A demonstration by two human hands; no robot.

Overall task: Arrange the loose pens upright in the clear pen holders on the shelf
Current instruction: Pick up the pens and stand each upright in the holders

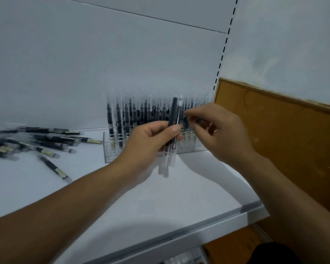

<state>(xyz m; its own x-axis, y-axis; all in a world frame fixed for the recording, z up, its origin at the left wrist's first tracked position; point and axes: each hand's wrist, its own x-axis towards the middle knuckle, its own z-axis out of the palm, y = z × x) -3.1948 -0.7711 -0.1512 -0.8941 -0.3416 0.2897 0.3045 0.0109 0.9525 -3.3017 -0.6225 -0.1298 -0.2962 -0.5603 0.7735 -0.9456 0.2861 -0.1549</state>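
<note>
Left hand grip clamps several pens mid-frame before the filled holder; right hand grip curled, contents unclear.

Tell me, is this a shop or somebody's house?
Probably a stationery shop: a white display shelf, its slotted upright, and a clear pen holder packed with identical pens, more loose pens lying nearby.

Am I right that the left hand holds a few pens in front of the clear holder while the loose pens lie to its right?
Not quite: the head view shows the loose pens left of the clear holder, not right. The left hand does hold a few pens in front of it.
</note>
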